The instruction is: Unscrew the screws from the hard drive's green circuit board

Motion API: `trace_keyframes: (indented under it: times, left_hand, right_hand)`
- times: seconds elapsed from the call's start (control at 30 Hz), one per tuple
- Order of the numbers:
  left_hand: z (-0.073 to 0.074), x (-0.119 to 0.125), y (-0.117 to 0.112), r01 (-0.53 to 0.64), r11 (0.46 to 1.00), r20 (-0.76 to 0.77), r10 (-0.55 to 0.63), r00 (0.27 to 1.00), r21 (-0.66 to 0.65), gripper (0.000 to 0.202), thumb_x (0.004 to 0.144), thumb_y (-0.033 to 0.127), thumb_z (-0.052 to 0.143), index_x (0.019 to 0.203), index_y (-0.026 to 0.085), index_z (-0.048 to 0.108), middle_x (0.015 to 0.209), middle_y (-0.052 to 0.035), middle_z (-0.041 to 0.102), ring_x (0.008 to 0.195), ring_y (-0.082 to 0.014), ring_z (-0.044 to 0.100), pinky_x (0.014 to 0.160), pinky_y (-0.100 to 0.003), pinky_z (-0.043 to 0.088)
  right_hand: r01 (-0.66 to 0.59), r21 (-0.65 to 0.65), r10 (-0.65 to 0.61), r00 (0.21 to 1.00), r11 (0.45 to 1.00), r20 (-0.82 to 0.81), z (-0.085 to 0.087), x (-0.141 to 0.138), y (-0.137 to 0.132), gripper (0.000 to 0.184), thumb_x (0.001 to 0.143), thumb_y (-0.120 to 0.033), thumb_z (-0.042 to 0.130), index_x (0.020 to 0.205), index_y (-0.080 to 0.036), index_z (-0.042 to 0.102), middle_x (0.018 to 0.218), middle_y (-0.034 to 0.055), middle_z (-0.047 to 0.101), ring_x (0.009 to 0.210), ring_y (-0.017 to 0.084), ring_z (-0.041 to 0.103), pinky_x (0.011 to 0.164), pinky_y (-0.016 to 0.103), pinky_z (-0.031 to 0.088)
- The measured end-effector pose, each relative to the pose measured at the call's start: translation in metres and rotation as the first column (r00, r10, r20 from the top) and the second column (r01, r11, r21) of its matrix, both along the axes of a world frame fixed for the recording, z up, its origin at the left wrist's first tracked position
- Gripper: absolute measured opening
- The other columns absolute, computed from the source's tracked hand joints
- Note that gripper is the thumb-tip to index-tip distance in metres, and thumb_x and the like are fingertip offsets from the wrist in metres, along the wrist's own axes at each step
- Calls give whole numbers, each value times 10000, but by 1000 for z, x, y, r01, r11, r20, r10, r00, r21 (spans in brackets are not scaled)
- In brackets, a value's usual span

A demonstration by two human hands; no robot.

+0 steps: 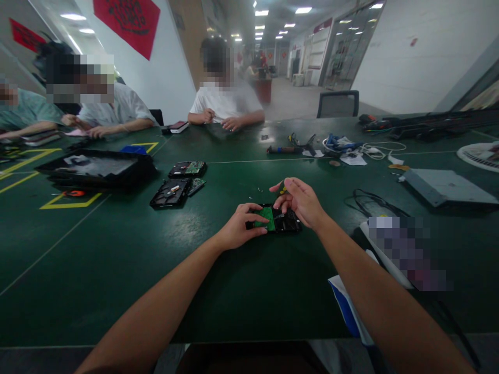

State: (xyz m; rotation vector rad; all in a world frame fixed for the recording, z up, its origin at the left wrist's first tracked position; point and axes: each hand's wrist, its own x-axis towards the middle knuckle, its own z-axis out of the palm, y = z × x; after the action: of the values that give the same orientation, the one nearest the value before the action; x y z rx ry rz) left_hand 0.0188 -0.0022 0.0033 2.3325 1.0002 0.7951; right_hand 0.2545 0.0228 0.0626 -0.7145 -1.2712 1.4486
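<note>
A hard drive [289, 223] with a green circuit board [268, 214] lies on the table in front of me, board side up. My left hand [238, 228] grips its left end, fingers over the board and thumb along the near edge. Over the drive's right part, my right hand [303, 202] is closed around a small screwdriver [283, 188] with a yellow and dark handle. Its tip is hidden by the fingers, so I cannot tell whether it touches the drive. A few tiny screws [251, 197] lie just beyond the drive.
An opened drive [170, 194] and another drive [187, 169] lie left of centre. Farther left are black trays [97, 171]. A metal box [448, 188], cables [380, 200] and a blurred-out object [405, 254] occupy the right. Across the table sits a person [230, 104].
</note>
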Motion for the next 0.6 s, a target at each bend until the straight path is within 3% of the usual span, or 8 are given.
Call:
trace_keyframes:
  times: [0.2, 0.37, 0.6]
  left_hand:
    - [1, 0, 0, -4, 1000, -6, 4, 1000, -14, 264, 885, 384, 780, 1145, 336, 768, 1394, -58, 529, 1339, -293, 456, 1156, -530, 386]
    - [2, 1, -1, -16, 1000, -6, 16, 1000, -26, 272, 877, 392, 787, 1143, 339, 771, 1399, -62, 531, 1344, -301, 452, 1163, -547, 380]
    - [3, 1, -1, -10, 999, -11, 10, 1000, -34, 279, 880, 389, 783, 1154, 339, 767, 1405, -59, 527, 1343, -299, 452, 1161, -545, 380]
  right_hand:
    - [-33, -45, 31, 998, 998, -47, 0, -1, 0, 407, 931, -604, 620, 1035, -210, 612, 1004, 68, 729, 663, 133, 707, 535, 239, 562]
    - [-31, -36, 31, 1000, 999, 1, 2, 0, 0, 433, 932, -607, 606, 1121, -221, 656, 992, 58, 702, 600, 114, 659, 459, 236, 506]
    - [1, -8, -1, 999, 1000, 36, 4, -1, -3, 348, 906, -552, 680, 1003, -222, 627, 1038, 57, 712, 631, 111, 684, 455, 219, 478]
